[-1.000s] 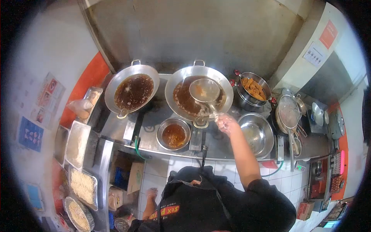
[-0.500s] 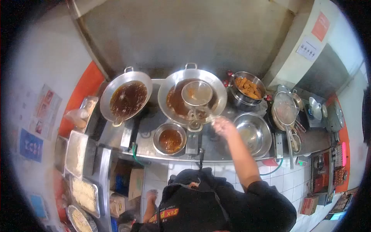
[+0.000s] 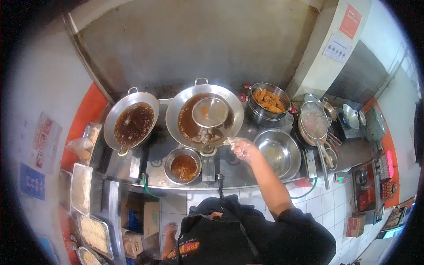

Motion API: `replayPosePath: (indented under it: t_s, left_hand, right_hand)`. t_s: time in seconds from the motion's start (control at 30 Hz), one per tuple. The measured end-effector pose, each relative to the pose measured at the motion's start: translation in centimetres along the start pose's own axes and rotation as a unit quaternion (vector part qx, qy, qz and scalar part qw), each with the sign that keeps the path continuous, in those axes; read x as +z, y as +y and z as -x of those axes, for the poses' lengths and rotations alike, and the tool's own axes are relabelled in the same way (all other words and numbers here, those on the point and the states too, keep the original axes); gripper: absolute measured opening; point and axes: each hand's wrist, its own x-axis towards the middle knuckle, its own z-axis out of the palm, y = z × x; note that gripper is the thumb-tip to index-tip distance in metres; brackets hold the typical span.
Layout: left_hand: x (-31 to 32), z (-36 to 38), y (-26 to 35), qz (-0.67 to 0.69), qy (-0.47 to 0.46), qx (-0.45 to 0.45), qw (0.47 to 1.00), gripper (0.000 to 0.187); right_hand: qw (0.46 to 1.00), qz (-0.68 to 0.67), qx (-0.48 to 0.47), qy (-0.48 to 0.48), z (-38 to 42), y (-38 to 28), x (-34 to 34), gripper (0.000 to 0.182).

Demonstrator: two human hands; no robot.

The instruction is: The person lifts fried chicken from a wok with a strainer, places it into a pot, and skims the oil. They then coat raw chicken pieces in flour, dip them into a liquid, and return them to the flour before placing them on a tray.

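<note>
Steel counter [image 3: 229, 170], right fingers [image 3: 234, 144] loosely curled

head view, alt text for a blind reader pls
A person's right hand is beside a wok of brown liquid with a round strainer in it; a second wok, two metal bowls and a pot of fried food stand nearby.

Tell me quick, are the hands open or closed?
Left hand: low by the shirt, too small to tell.
Right hand: gloved, beside the middle pan; can't tell if it's open or holding.
</note>
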Motion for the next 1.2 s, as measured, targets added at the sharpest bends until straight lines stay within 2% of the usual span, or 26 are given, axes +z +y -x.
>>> replayPosePath:
  t_s: [0.03, 0.1, 0.13, 0.2, 0.23, 0.27, 0.3, 0.33, 0.37, 0.4, 0.43, 0.47, 0.5, 0.57, 0.67, 0.7, 0.83, 0.93, 0.97, 1.0, 1.03, 1.07, 1.1, 1.13, 1.17, 1.2]
  left_hand:
    - [0.3, 0.2, -0.1, 0.002, 0.001, -0.001, 1.000, 0.017]
    - [1.1, 0.2, -0.6, 0.204, -0.026, 0.028, 0.978, 0.015]
    - [1.6, -0.1, -1.0, 0.206, -0.026, 0.033, 0.978, 0.015]
    - [1.1, -0.2, 0.4, 0.336, -0.126, -0.002, 0.933, 0.015]
    - [1.9, 0.6, -0.1, 0.114, -0.008, 0.100, 0.988, 0.016]
    - [2.2, 0.5, -0.3, 0.112, -0.012, 0.104, 0.988, 0.016]
    - [2.6, 0.9, -0.6, 0.370, -0.103, 0.059, 0.921, 0.018]
    - [3.1, 1.1, -0.8, 0.598, -0.186, 0.005, 0.779, 0.020]
    - [3.3, 1.2, -0.6, 0.599, -0.188, 0.006, 0.779, 0.020]
    - [3.5, 1.7, -0.8, 0.276, -0.124, 0.009, 0.953, 0.025]
    - [3.5, 2.4, -1.2, -0.086, -0.042, 0.011, 0.995, 0.030]
    - [3.4, 3.0, -0.9, -0.086, -0.043, 0.012, 0.995, 0.030]
    - [3.6, 3.3, -1.1, -0.119, -0.051, 0.033, 0.991, 0.034]
    - [4.3, 4.4, -1.5, -0.152, -0.059, 0.054, 0.985, 0.038]
    - [5.0, 4.8, -2.4, -0.094, -0.048, 0.027, 0.994, 0.041]
    - [4.7, 4.9, -2.3, -0.086, -0.051, 0.020, 0.995, 0.041]
    - [3.8, 6.1, -1.5, -0.041, -0.063, 0.006, 0.997, 0.041]
    - [4.0, 4.7, -0.6, -0.059, -0.059, 0.017, 0.996, 0.037]
    - [4.4, 4.2, -0.5, -0.057, -0.059, 0.007, 0.997, 0.037]
    - [4.6, 3.6, -0.1, 0.081, -0.079, -0.032, 0.993, 0.034]
    - [4.7, 3.9, -0.3, 0.221, -0.094, -0.069, 0.968, 0.032]
    - [4.9, 3.7, -0.9, -0.022, -0.075, 0.022, 0.997, 0.029]
    - [4.1, 3.6, 0.6, -0.264, -0.058, 0.112, 0.956, 0.028]
    - [3.0, 3.9, 1.6, -0.283, -0.074, 0.117, 0.949, 0.027]
    - [2.2, 4.6, 2.5, -0.251, -0.086, 0.083, 0.961, 0.027]
    - [0.5, 5.7, 4.5, -0.221, -0.095, 0.047, 0.969, 0.027]
  right_hand:
    - [1.000, -0.001, -0.015, -0.015, 0.0, -0.1, -0.6, 0.008]
    - [0.999, -0.013, -0.026, -0.026, 1.0, -1.1, -1.8, 0.012]
    - [0.998, -0.028, -0.040, -0.035, 1.6, -1.9, -2.5, 0.016]
    - [0.997, -0.015, -0.070, 0.015, 2.7, -3.8, -4.6, 0.020]
    - [0.991, 0.010, -0.123, 0.056, 4.1, -4.9, -4.4, 0.016]
    - [0.980, 0.035, -0.172, 0.097, 5.3, -6.0, -4.3, 0.013]
    - [0.961, 0.063, -0.212, 0.166, 5.1, -6.9, -5.3, 0.010]
    - [0.936, 0.090, -0.248, 0.232, 4.5, -7.6, -6.7, 0.008]
    - [0.905, 0.180, -0.255, 0.289, 3.7, -8.3, -9.6, 0.013]
    - [0.904, 0.182, -0.257, 0.290, 1.9, -8.4, -13.5, 0.013]
    - [0.724, 0.390, -0.398, 0.407, 0.0, -8.0, -17.1, 0.013]
    - [0.465, 0.556, -0.495, 0.479, -0.7, -7.8, -19.8, 0.014]
    - [0.463, 0.557, -0.495, 0.480, 0.0, -8.0, -21.0, 0.014]
    - [0.560, 0.577, -0.240, 0.544, 1.2, -7.9, -23.0, 0.021]
    - [0.554, 0.574, -0.192, 0.571, 2.2, -7.2, -23.7, 0.035]
    - [0.543, 0.576, -0.197, 0.578, 2.3, -6.6, -23.5, 0.040]
    - [0.545, 0.565, -0.228, 0.576, 2.0, -6.3, -24.4, 0.037]
    - [0.558, 0.532, -0.232, 0.593, 1.2, -6.5, -24.8, 0.025]
    - [0.546, 0.569, -0.270, 0.552, 0.3, -6.8, -25.9, 0.024]
    - [0.533, 0.605, -0.309, 0.505, -0.5, -7.0, -26.1, 0.024]
    - [0.617, 0.532, -0.389, 0.430, -1.4, -6.9, -26.2, 0.025]
    - [0.623, 0.537, -0.386, 0.417, -1.1, -6.7, -23.8, 0.025]
    - [0.760, 0.395, -0.344, 0.385, 0.6, -7.0, -19.2, 0.025]
    - [0.864, 0.236, -0.285, 0.342, 2.2, -7.3, -14.9, 0.027]
    - [0.878, 0.235, -0.281, 0.308, 2.6, -7.1, -12.6, 0.014]
    - [0.881, 0.236, -0.275, 0.304, 1.5, -6.5, -12.5, 0.014]
